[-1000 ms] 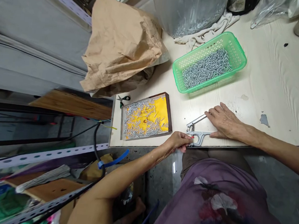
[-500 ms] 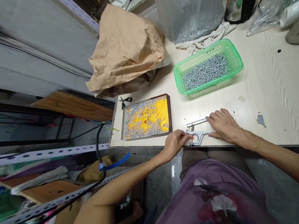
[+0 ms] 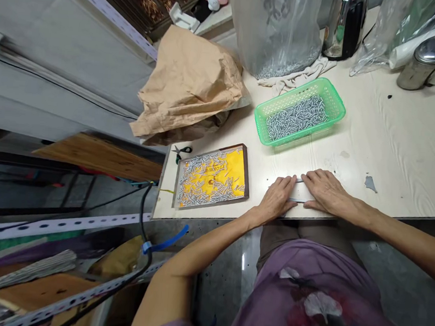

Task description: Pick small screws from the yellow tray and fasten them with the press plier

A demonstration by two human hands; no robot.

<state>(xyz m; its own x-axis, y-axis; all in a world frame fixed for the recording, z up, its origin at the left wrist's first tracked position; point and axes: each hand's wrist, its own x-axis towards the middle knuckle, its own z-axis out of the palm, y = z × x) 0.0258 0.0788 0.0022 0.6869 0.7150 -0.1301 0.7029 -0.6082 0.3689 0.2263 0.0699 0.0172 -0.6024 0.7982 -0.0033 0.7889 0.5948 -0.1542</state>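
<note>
A metal plier-like hand tool (image 3: 298,200) lies at the table's front edge, with parts of its two long arms showing between my hands. My left hand (image 3: 278,196) is wrapped over the tool's head end and hides it. On the handle end rests my right hand (image 3: 323,191), its fingers over the upper arm and its thumb by the lower one. To the left sits a shallow tray (image 3: 247,173) with a yellow bottom and many small silvery pins (image 3: 226,189) scattered in it. Whether a pin is in the tool cannot be seen.
A green plastic basket (image 3: 337,108) of similar pins stands behind my hands. Black-handled scissors (image 3: 184,151) lie beyond the tray, near crumpled brown paper (image 3: 193,86). At the back are a large clear bag (image 3: 276,32), a kettle (image 3: 343,27) and a metal mug (image 3: 423,66).
My left hand has moved from the tool's tip, where it was pinching, to grasp over its head. My right hand remains on the handle end. The camera view has shifted slightly.
</note>
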